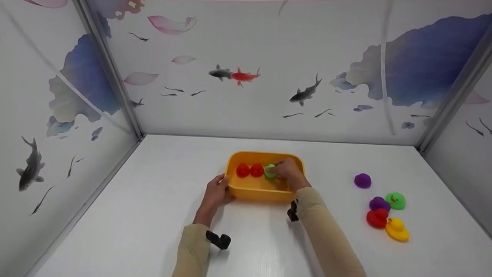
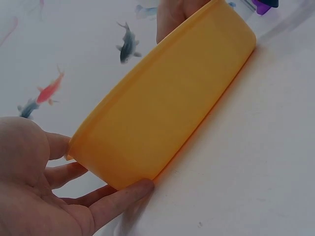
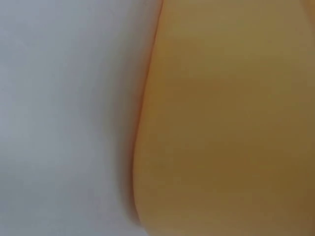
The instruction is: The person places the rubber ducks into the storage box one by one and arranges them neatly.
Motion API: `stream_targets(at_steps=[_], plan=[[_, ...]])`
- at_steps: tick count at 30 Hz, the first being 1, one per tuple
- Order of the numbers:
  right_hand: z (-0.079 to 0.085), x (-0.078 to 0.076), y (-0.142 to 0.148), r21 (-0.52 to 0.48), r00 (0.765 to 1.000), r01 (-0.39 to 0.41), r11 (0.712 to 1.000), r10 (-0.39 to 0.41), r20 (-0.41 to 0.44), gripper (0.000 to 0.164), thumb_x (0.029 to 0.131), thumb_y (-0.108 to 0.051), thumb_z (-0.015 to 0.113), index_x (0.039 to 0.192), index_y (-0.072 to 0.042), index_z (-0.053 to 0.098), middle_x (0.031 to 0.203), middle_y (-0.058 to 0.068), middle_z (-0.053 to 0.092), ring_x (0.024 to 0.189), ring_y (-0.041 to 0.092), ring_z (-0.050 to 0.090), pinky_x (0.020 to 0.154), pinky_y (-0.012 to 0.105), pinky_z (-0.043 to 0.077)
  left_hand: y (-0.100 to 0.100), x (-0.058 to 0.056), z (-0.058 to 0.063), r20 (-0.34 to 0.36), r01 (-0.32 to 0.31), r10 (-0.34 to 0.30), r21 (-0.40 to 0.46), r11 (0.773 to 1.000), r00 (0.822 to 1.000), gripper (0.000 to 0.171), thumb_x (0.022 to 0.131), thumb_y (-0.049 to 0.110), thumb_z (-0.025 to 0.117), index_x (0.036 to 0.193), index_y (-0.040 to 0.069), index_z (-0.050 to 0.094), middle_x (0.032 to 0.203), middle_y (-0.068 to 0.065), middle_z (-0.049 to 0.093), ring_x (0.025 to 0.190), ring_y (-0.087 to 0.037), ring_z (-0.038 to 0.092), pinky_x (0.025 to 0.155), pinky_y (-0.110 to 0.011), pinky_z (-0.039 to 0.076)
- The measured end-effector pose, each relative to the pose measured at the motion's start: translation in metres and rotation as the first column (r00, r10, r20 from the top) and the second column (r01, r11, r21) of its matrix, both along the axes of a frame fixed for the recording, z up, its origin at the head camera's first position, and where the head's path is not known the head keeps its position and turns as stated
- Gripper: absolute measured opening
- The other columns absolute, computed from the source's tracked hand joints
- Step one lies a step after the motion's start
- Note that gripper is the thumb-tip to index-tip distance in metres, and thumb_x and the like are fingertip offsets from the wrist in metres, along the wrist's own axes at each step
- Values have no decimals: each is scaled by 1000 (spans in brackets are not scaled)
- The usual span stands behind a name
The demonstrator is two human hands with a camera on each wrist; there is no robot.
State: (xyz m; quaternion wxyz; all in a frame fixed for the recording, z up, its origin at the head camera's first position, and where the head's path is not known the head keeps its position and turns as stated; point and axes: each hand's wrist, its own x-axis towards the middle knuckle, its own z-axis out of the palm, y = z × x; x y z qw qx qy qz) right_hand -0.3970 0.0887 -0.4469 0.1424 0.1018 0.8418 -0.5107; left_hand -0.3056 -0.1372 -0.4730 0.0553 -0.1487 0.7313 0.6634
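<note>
Far left, a dark printed fish point(image 1: 30, 169) on the white side wall. Moving in, a beige sleeve with a black wrist camera point(image 1: 220, 241), and here's the left hand point(image 1: 215, 191), holding the left end of the yellow tub point(image 1: 261, 195), its fingers parted and bent around that end. Inside, side by side, two red toys: the first red toy point(image 1: 243, 170), the second red toy point(image 1: 256, 170). Just right of them, the green toy point(image 1: 270, 172), pinched in the fingers of the right hand point(image 1: 288, 169), which reaches over the tub's right end! The right wrist camera shows only tub wall and desk point(image 3: 59, 118). Well apart, out right: a lone purple toy point(image 1: 362, 181), then a cluster of red duck point(image 1: 376, 219), purple duck point(image 1: 379, 203), green duck point(image 1: 396, 201) and yellow duck point(image 1: 398, 231).
</note>
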Motion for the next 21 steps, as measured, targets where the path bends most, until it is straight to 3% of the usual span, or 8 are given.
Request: stream_targets(at_steps=[6,11,15,21], plan=[[1,2,1,7,999,-24,1000,24,-38,44,89,-19,76,126,2,64,129,16,61,103,25,54,101,36,51,-1,-1,-3,-19,1,-1,-2,1000,1000,48,108,31,44,151,10,43,133,-17,62,98,-21,63,91,-38,60],[11,9,0,10,996,-54,998,55,-66,42,91,-18,75,127,-2,62,132,14,59,111,27,53,107,37,49,-1,0,-3,-5,6,-6,0,1000,1000,48,108,30,43,152,11,42,135,-16,61,100,-21,62,93,-37,60],[24,16,3,101,979,-120,988,134,-152,44,91,-20,75,129,-3,61,135,16,59,118,30,56,110,42,49,-2,0,-2,-3,10,-10,0,1000,1000,49,108,31,43,152,11,41,138,-16,60,103,-22,62,95,-38,59],[36,31,19,133,941,-209,969,236,-242,42,93,-19,73,130,-3,60,138,17,56,125,33,56,109,44,49,-1,0,-2,2,6,-6,8,1000,1000,49,108,32,43,153,12,41,141,-15,59,106,-23,62,97,-39,58]])
